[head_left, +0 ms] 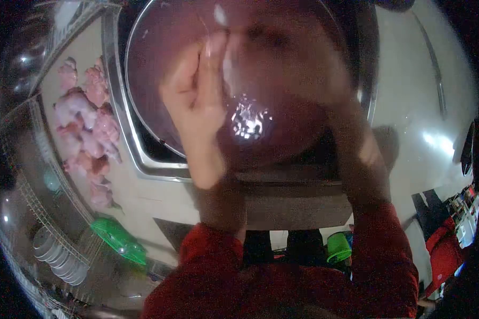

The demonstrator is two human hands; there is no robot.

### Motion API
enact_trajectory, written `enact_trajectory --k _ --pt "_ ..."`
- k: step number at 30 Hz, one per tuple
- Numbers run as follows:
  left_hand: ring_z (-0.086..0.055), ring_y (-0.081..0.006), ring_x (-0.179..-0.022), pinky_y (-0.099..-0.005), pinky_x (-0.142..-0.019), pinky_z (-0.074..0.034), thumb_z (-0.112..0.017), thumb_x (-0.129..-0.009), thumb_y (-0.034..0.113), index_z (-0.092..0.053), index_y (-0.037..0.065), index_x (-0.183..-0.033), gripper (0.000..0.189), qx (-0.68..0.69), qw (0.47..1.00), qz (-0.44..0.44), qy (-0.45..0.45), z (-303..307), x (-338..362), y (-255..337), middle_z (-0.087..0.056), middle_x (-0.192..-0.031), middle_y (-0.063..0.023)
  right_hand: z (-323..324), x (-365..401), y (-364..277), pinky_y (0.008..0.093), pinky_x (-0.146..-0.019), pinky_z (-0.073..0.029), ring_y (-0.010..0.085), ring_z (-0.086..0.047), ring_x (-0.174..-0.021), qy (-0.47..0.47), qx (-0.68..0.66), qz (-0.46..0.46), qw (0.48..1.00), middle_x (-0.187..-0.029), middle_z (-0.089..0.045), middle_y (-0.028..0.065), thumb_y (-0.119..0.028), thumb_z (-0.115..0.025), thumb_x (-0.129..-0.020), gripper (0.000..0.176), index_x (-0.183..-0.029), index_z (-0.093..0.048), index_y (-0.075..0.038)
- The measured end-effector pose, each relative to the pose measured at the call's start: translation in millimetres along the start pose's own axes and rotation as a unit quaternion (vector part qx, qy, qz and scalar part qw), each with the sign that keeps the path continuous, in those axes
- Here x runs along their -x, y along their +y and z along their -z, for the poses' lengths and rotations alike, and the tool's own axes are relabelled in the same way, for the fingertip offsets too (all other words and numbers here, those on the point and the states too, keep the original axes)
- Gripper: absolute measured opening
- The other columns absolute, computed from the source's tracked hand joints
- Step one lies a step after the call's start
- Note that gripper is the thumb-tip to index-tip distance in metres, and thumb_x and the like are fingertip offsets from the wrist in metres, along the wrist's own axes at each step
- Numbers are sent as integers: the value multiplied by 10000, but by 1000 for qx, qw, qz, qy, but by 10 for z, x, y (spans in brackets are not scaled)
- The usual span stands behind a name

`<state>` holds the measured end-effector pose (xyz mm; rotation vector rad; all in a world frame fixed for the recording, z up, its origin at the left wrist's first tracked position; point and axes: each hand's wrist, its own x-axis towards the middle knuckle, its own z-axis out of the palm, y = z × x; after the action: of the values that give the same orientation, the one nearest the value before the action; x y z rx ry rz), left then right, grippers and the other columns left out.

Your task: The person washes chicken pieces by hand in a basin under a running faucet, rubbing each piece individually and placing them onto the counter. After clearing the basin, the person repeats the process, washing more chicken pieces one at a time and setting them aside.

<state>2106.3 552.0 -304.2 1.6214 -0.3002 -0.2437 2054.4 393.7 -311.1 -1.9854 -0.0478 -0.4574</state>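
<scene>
A large round metal basin (126, 80) of murky reddish water stands in the sink (162, 171). My left hand (197, 87) is over the water, its fingers curled and pressed together; whatever is in them is hidden. Across from it, my right hand (303, 66) is a dark smear of motion over the basin's right half, so its fingers cannot be made out. Raw chicken pieces (88, 138) lie in a heap on the counter to the left of the sink.
Left of me, a green plastic basket (118, 242) and stacked metal dishes (61, 255) sit by a wire rack. Pale worktop (410, 95) extends right of the sink. A bright green container (339, 247) is low near my legs. Another person in red (446, 244) stands at lower right.
</scene>
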Motion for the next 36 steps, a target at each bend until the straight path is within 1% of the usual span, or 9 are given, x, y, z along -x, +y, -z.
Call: enact_trajectory --k 2,5,10,15,17,23,26,32,36 --pt "-487 -12 -543 -176 -475 -339 -646 -939 100 -717 -4 -969 129 -19 998 -66 -1 22 -1 -97 -606 -674 34 -5 8 28 358 -732 -545 249 -684 -764 23 91 35 995 -834 -690 97 -305 -743 -791 255 -902 -684 -83" --pt "-480 -14 -538 -177 -468 -336 -656 -935 109 -715 -5 -964 131 15 1000 -11 -9 6 11 21 -604 -670 34 6 18 43 362 -733 -544 259 -685 -770 -6 98 21 995 -843 -692 95 -312 -748 -785 260 -895 -688 -84" --pt "-471 -8 -532 -173 -461 -325 -660 -935 113 -712 -5 -957 131 21 1000 -3 -4 7 27 85 -592 -656 38 -65 13 29 366 -740 -545 256 -686 -772 3 -170 -10 985 -866 -700 100 -282 -720 -814 235 -897 -690 -65" --pt "-461 -2 -527 -175 -455 -317 -650 -941 118 -706 -6 -930 136 -4 1000 -29 12 -18 16 41 -577 -638 41 11 -8 -4 352 -735 -543 221 -688 -769 -29 -99 -38 994 -819 -695 95 -249 -714 -822 207 -884 -683 -54" --pt "-460 -6 -526 -180 -454 -316 -642 -946 113 -700 -9 -906 141 147 989 -14 -8 -51 -3 -8 -576 -634 37 13 -13 -9 348 -731 -543 214 -688 -764 -47 -60 -26 997 -804 -693 91 -242 -713 -824 201 -882 -680 -53" --pt "-472 -19 -541 -183 -469 -328 -628 -955 111 -667 -3 -836 170 68 997 -23 -5 -27 -5 49 -578 -649 33 -34 9 -12 354 -712 -539 230 -684 -734 -11 -84 -15 996 -796 -692 96 -281 -698 -833 233 -869 -667 -53" --pt "-475 -21 -550 -184 -478 -336 -617 -959 110 -651 0 -817 183 137 989 -42 -24 -47 -19 -2 -579 -655 33 -43 5 7 352 -705 -536 230 -674 -723 -16 -74 -27 997 -798 -686 90 -268 -698 -835 226 -885 -651 -53" --pt "-474 -27 -554 -189 -487 -342 -588 -967 90 -628 4 -797 195 92 994 -41 29 54 -74 -101 -577 -653 24 -124 -11 -46 336 -727 -528 223 -662 -745 26 -127 -45 991 -808 -672 82 -290 -717 -827 248 -911 -635 -72" --pt "-474 -24 -569 -186 -492 -333 -595 -962 93 -632 -1 -799 192 121 992 -46 -8 14 -49 8 -578 -655 29 -100 -12 -150 335 -702 -525 216 -654 -726 54 -62 -8 997 -786 -660 83 -306 -750 -796 268 -895 -638 -83"
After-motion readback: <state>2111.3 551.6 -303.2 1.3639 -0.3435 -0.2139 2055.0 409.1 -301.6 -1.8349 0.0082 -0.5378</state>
